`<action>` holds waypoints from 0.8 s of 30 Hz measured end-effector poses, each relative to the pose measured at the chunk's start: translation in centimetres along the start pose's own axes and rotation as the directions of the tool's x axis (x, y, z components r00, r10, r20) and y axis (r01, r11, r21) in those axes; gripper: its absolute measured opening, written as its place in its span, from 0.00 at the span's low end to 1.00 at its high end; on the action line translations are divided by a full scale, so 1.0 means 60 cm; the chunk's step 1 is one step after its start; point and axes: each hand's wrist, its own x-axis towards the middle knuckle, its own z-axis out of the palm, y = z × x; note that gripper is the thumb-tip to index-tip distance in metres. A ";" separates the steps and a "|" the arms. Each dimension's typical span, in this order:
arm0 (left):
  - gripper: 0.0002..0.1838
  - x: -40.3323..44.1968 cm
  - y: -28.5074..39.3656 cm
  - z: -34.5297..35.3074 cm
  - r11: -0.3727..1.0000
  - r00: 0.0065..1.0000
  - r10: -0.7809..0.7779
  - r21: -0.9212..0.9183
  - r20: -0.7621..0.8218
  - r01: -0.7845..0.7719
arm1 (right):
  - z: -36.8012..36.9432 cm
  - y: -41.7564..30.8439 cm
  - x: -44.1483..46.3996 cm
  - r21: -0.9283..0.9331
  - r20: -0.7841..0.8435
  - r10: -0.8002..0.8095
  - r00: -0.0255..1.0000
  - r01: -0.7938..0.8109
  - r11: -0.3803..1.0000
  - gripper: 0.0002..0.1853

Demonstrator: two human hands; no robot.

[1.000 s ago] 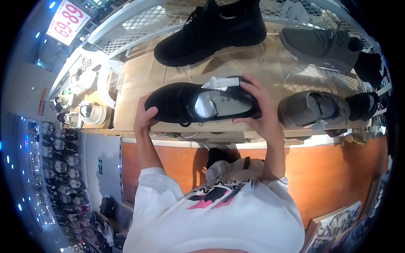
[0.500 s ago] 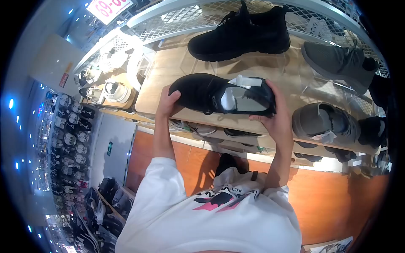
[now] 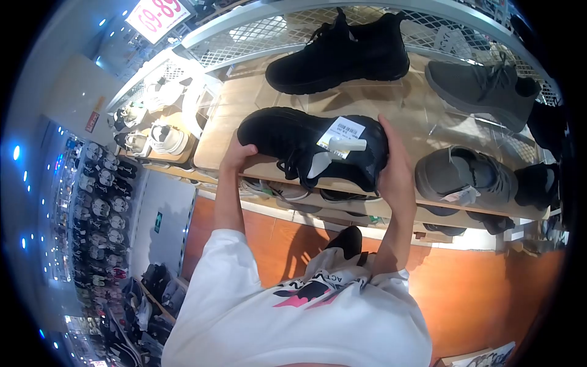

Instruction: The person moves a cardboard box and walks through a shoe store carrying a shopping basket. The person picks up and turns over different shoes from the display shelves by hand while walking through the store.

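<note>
Between my two hands is a black sneaker (image 3: 275,131), toe to the left, held just above the wooden shelf. My left hand (image 3: 235,153) grips the toe, its thumb along the near side. The heel is in my right hand (image 3: 394,165), whose fingers reach round the back. A white price tag (image 3: 347,130) with a barcode lies over the shoe's side, and a white security tag (image 3: 347,144) sits at the opening. White stuffing shows inside. Behind it, a larger black high-top sneaker (image 3: 339,58) stands on a clear stand.
Two grey sneakers, one at the back (image 3: 483,92) and one nearer (image 3: 461,174), are right of my right hand on the wooden shelf (image 3: 214,144). White mesh railing (image 3: 251,33) backs it. More shoes fill a lower shelf. A pale sneaker display (image 3: 168,137) is on the left.
The sneaker has rolled onto its side, so its opening now faces me and its outer side faces up. The price tag's barcode has come into view. Both hands kept their hold.
</note>
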 end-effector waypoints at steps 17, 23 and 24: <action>0.23 -0.004 0.032 0.038 0.990 0.959 -0.069 0.103 -0.276 0.101 | 0.008 0.004 -0.016 0.164 0.126 0.097 0.987 -0.117 0.979 0.50; 0.25 -0.008 0.023 0.035 0.997 0.974 -0.027 -0.072 -0.225 0.011 | 0.007 -0.005 -0.016 0.312 0.170 0.181 0.969 -0.227 0.922 0.49; 0.26 -0.008 0.012 0.031 0.984 0.981 0.001 -0.172 -0.196 -0.036 | 0.005 -0.001 -0.018 0.316 0.178 0.167 0.970 -0.218 0.923 0.49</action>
